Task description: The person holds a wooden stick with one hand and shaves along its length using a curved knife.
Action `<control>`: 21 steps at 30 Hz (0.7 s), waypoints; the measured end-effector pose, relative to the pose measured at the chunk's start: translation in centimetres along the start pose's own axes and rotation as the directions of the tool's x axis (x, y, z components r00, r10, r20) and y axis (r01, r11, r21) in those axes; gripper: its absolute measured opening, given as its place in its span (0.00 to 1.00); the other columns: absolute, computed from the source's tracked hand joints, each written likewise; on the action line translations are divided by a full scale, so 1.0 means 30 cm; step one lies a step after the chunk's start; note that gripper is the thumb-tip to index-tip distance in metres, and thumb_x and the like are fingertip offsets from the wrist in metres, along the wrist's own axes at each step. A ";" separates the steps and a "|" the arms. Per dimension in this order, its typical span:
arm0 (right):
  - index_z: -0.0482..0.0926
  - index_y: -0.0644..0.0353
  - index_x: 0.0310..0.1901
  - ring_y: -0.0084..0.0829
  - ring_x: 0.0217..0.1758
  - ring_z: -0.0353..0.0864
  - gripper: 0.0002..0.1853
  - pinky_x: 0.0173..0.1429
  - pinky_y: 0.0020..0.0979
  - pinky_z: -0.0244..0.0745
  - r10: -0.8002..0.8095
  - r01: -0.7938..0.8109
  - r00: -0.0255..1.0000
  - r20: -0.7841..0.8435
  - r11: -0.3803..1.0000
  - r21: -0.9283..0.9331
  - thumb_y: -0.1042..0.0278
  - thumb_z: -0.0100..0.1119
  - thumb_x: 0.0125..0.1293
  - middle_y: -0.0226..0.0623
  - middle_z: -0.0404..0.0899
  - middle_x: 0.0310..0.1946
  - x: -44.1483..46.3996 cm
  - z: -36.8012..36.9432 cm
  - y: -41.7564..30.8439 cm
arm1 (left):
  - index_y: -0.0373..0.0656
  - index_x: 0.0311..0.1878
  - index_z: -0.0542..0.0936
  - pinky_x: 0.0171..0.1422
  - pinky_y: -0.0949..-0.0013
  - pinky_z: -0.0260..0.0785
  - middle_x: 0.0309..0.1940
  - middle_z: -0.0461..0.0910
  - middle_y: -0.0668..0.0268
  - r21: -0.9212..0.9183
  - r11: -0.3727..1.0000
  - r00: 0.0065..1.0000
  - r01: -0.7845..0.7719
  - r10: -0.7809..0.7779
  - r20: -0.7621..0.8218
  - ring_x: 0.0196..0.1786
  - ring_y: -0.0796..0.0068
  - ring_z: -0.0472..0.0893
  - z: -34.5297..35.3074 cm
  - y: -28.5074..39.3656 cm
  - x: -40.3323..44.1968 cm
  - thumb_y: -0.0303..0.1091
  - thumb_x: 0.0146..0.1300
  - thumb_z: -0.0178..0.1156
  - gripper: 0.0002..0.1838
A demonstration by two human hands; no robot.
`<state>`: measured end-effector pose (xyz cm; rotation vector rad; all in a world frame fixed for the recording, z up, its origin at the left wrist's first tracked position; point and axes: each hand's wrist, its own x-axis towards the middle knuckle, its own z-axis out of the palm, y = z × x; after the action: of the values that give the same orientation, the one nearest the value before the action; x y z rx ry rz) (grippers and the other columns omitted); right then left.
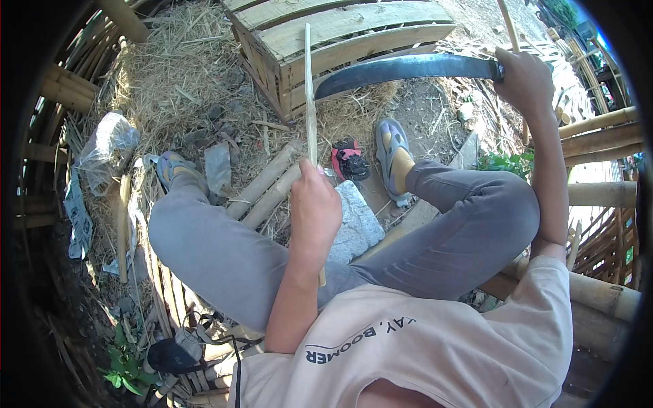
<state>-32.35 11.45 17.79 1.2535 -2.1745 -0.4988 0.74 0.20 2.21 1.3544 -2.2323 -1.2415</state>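
L hand (316, 204) had fingers wrapped round a stick (311, 126), R hand (527, 83) likewise w/ a big knife (408, 69) (tip nr stick).

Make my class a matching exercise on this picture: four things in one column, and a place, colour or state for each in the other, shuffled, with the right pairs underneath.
Things
1. Long knife
2. Thin stick
3. Crate
4. Trousers

Descriptions
A. Plain grey
B. Held in the left hand
C. Built of spaced wooden slats
D. Held in the right hand

Right pairs: 1-D, 2-B, 3-C, 4-A
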 end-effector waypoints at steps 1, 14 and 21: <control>0.81 0.55 0.37 0.47 0.37 0.87 0.09 0.42 0.46 0.82 0.005 -0.005 1.000 0.023 1.000 -0.002 0.66 0.67 0.54 0.43 0.84 0.30 0.000 -0.021 -0.022 | 0.27 0.50 0.70 0.41 0.39 0.72 0.29 0.81 0.36 -0.010 1.000 1.000 -0.008 0.008 -0.021 0.37 0.32 0.83 0.001 -0.003 0.002 0.31 0.78 0.44 0.13; 0.86 0.56 0.34 0.47 0.42 0.86 0.06 0.49 0.45 0.80 0.041 -0.069 0.984 0.175 0.985 0.157 0.72 0.67 0.52 0.45 0.84 0.36 -0.042 -0.130 -0.077 | 0.30 0.44 0.70 0.36 0.42 0.68 0.27 0.80 0.40 -0.135 0.991 1.000 0.001 0.000 0.006 0.32 0.36 0.82 -0.005 -0.034 0.027 0.34 0.80 0.44 0.14; 0.88 0.55 0.35 0.46 0.43 0.86 0.08 0.49 0.46 0.80 0.053 -0.099 0.982 0.184 0.963 0.250 0.73 0.66 0.51 0.44 0.85 0.36 -0.065 -0.085 -0.069 | 0.31 0.44 0.70 0.36 0.43 0.68 0.26 0.79 0.41 -0.153 0.988 1.000 -0.010 0.010 -0.003 0.31 0.37 0.82 0.012 -0.043 0.033 0.35 0.80 0.44 0.14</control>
<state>-28.60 12.07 17.98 1.2949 -2.4908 -0.3101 0.78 -0.69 0.81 1.2846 -2.0912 -1.3766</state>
